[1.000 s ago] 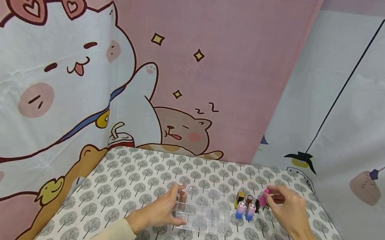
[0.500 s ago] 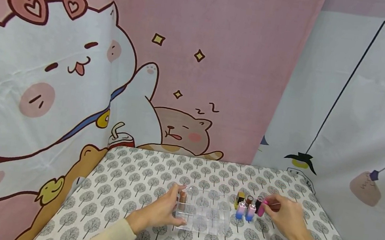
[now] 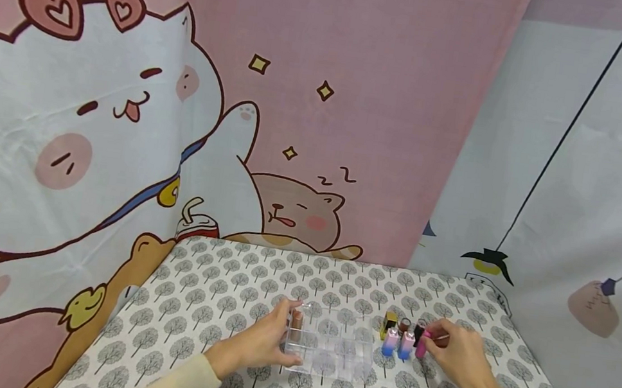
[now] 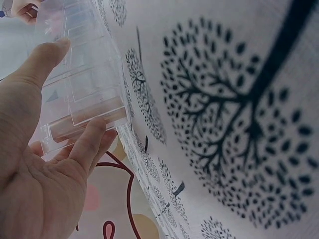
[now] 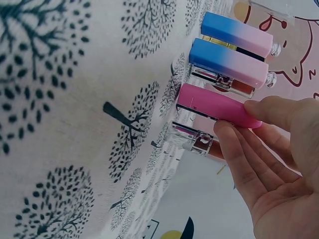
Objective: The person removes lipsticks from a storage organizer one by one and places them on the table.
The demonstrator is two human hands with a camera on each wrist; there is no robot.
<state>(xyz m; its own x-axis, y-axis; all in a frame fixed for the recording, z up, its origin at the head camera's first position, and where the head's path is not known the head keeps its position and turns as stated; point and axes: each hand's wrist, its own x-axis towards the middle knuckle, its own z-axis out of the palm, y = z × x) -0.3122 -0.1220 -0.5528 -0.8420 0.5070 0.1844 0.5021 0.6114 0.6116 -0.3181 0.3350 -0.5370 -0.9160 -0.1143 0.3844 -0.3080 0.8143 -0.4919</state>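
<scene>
In the head view my left hand [image 3: 260, 340] grips the left end of a clear compartment organizer [image 3: 326, 372]. A brown lipstick tube [image 3: 296, 325] stands in its far left compartment, and the left wrist view shows fingers wrapped around that end. My right hand [image 3: 459, 361] pinches the top of a pink lipstick tube [image 5: 212, 103] between thumb and fingers. It stands upright with its base at the tablecloth, to the right of two pink-and-blue lipstick tubes [image 5: 229, 62]. Behind the pink tube is a clear-based lipstick tube [image 5: 199, 139], partly hidden by the fingers.
A yellow-and-black tube [image 3: 388, 326], a brown-topped tube [image 3: 404, 324] and a black tube [image 3: 419, 332] form a back row right of the organizer. The tree-print tablecloth [image 3: 255, 271] runs back to a pink cartoon curtain [image 3: 388, 132].
My right hand has brought the pink lipstick tube toward me and down, from beside the black tube to the front row. The left hand and organizer have stayed in place.
</scene>
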